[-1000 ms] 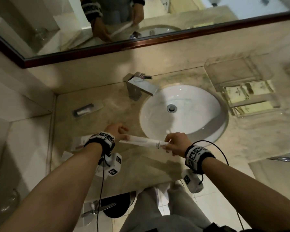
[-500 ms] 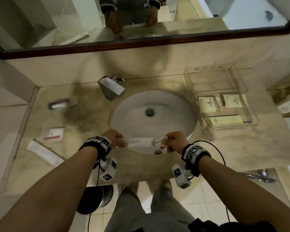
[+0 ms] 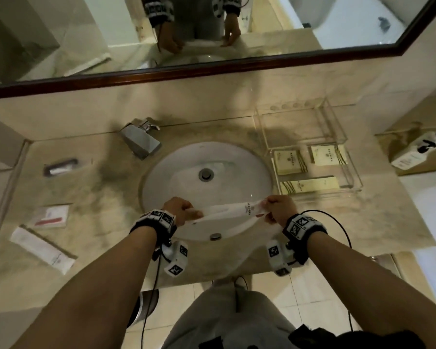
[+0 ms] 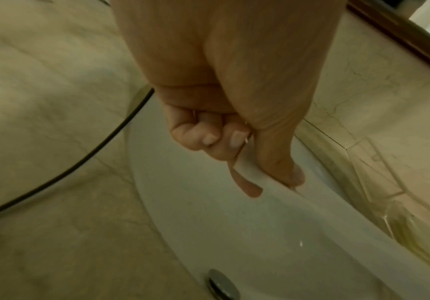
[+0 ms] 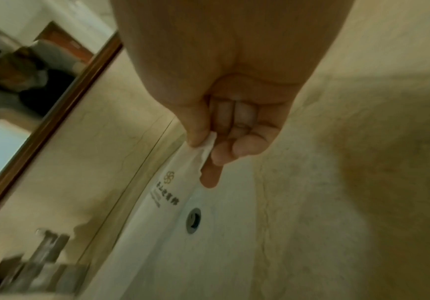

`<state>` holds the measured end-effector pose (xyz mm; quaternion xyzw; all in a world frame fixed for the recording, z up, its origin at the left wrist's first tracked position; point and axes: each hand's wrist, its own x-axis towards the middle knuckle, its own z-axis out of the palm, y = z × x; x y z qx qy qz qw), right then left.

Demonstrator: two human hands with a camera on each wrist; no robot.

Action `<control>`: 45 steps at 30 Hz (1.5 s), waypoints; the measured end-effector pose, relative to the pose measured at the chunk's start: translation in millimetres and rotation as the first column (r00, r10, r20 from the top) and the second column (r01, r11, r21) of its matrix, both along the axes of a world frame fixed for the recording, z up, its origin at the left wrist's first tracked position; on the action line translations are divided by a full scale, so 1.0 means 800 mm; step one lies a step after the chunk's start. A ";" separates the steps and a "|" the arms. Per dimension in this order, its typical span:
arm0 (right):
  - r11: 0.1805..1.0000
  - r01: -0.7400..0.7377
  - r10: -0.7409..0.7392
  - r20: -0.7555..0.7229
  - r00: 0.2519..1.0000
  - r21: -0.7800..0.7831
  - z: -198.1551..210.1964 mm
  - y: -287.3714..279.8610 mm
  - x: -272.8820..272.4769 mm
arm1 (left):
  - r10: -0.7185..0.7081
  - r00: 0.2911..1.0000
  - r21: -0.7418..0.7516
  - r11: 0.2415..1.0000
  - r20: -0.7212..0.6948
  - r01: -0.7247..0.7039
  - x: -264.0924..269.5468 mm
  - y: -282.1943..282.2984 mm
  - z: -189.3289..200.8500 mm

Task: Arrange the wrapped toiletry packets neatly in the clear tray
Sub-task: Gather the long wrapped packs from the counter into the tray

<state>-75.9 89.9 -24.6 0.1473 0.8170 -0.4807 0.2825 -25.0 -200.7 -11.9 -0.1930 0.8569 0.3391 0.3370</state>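
A long white wrapped packet (image 3: 230, 211) with a printed logo stretches level above the front of the sink, held at both ends. My left hand (image 3: 180, 210) pinches its left end (image 4: 257, 178) between thumb and forefinger. My right hand (image 3: 278, 209) pinches its right end (image 5: 201, 148), just left of the clear tray (image 3: 337, 127). Three cream packets (image 3: 288, 161) lie in the tray's front compartments; its back section holds nothing. Two more white packets, a long one (image 3: 42, 249) and a flat one with a red stripe (image 3: 52, 216), lie on the counter at the left.
The white basin (image 3: 176, 172) fills the counter's middle, with a chrome tap (image 3: 140, 141) behind it. A small dark dish (image 3: 59, 167) sits at the back left. A white box (image 3: 418, 151) rests on a ledge at the right. The mirror (image 3: 287, 26) runs along the wall.
Both hands have carried the long packet to the right, from the counter's left front to over the sink, toward the clear tray. My head view has swung right with them.
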 end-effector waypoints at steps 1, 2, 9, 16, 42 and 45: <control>0.998 0.054 -0.054 0.009 0.998 -0.010 0.000 0.004 -0.002 | 0.011 1.000 0.014 1.000 -0.016 -0.011 -0.005 0.006 0.000; 0.994 0.105 -0.105 0.008 0.994 -0.018 -0.001 0.009 -0.006 | 0.023 0.999 0.035 0.999 -0.023 -0.022 -0.012 0.014 0.000; 0.975 0.218 -0.216 -0.052 0.975 0.038 0.000 0.062 -0.027 | 0.154 0.988 0.167 0.975 -0.033 -0.146 -0.048 0.073 0.005; 0.972 0.232 -0.233 -0.056 0.971 -0.023 -0.014 0.135 -0.066 | 0.301 0.953 0.260 0.924 -0.045 -0.280 -0.085 0.147 0.004; 0.723 -0.292 0.445 -0.098 0.890 0.625 -0.008 0.285 -0.215 | -0.086 0.978 -0.428 0.904 -0.192 -0.004 -0.198 0.326 0.003; 0.682 -0.321 0.491 -0.087 0.867 0.657 -0.017 0.282 -0.218 | -0.181 0.971 -0.505 0.859 -0.157 0.079 -0.205 0.332 0.000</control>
